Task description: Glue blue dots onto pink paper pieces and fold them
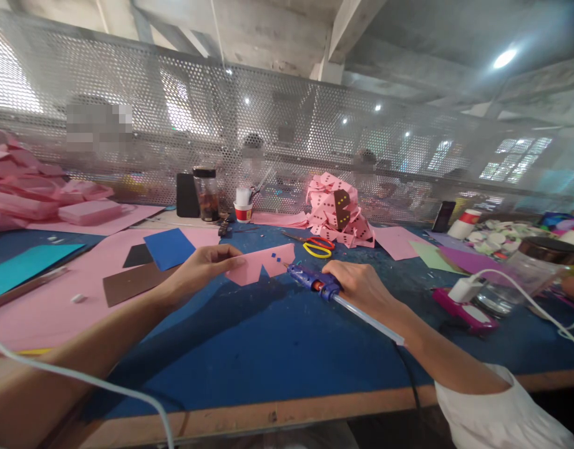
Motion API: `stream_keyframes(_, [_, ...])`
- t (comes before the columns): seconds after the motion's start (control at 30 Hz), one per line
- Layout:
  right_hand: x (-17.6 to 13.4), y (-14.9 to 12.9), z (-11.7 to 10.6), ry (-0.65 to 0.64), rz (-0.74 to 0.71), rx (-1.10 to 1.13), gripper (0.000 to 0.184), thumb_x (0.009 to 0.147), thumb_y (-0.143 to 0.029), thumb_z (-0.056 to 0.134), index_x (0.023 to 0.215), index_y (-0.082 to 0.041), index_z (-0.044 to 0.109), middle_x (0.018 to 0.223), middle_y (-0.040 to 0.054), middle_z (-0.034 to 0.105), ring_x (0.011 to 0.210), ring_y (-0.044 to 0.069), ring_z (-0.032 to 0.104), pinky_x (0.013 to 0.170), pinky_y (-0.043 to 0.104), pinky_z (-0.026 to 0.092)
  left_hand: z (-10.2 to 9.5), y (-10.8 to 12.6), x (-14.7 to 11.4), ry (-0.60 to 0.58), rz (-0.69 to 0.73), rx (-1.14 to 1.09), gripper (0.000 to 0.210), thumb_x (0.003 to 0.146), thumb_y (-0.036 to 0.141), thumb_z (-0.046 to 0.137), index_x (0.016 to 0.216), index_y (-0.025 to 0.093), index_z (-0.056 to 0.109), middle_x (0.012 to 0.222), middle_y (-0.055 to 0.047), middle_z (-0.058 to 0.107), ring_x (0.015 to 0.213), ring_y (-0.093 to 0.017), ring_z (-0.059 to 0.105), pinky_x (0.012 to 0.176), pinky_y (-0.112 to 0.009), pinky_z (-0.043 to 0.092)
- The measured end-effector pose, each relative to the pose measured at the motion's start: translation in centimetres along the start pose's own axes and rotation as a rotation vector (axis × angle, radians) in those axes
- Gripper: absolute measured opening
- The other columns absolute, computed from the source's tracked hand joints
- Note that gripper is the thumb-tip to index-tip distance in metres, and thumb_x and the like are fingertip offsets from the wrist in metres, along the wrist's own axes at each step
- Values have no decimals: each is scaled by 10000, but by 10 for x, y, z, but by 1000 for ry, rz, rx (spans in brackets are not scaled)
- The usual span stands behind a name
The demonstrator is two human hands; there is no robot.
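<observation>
My left hand (215, 260) pinches the left end of a notched pink paper piece (244, 269), held up over the blue table. Small dark blue squares (276, 257) sit on the paper near its right part. My right hand (359, 279) grips a blue glue gun (310, 279), its nozzle at the paper's right end; whether they touch I cannot tell. A clear glue stick (366, 317) sticks out of the gun's back. Just beyond lie scissors (319, 246) with red and yellow handles.
A pile of dotted pink paper pieces (331, 209) stands behind the scissors. Coloured sheets (170, 248) lie on the left, below a heap of pink paper (20, 184). On the right are a magenta power strip (465, 310) and a clear jar (511, 280). A perforated metal screen (277, 112) closes the back.
</observation>
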State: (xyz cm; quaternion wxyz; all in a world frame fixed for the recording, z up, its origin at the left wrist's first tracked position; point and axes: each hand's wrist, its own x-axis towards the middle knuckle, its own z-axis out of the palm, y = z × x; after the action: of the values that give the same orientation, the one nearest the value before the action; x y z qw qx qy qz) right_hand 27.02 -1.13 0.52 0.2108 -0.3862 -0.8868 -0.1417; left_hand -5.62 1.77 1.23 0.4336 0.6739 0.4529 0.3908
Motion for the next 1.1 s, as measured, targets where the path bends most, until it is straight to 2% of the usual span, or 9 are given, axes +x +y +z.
stream_keyframes(0.3, [0, 1, 2, 8, 2, -5, 57, 900, -256, 502, 913, -201, 500, 800, -13, 647, 729, 137, 623, 617, 245, 319, -1, -1, 0, -4, 18, -4, 241, 782, 417, 650, 808, 178, 677, 715, -6, 662, 657, -142, 561, 611, -243, 410])
stream_keyframes(0.77, [0, 0, 0, 22, 18, -29, 143, 920, -330, 475, 887, -193, 496, 729, -3, 628, 653, 141, 598, 587, 246, 294, -1, 0, 0, -13, 27, 20, 271, 792, 435, 645, 826, 167, 672, 731, 5, 653, 683, -140, 552, 645, -249, 390])
stream_keyframes(1.1, [0, -3, -4, -8, 51, -3, 161, 920, -347, 498, 877, -192, 495, 753, -2, 627, 677, 141, 593, 606, 241, 306, -2, -1, 1, -25, 10, -4, 264, 798, 427, 646, 830, 166, 666, 731, 13, 650, 686, -123, 545, 647, -236, 395])
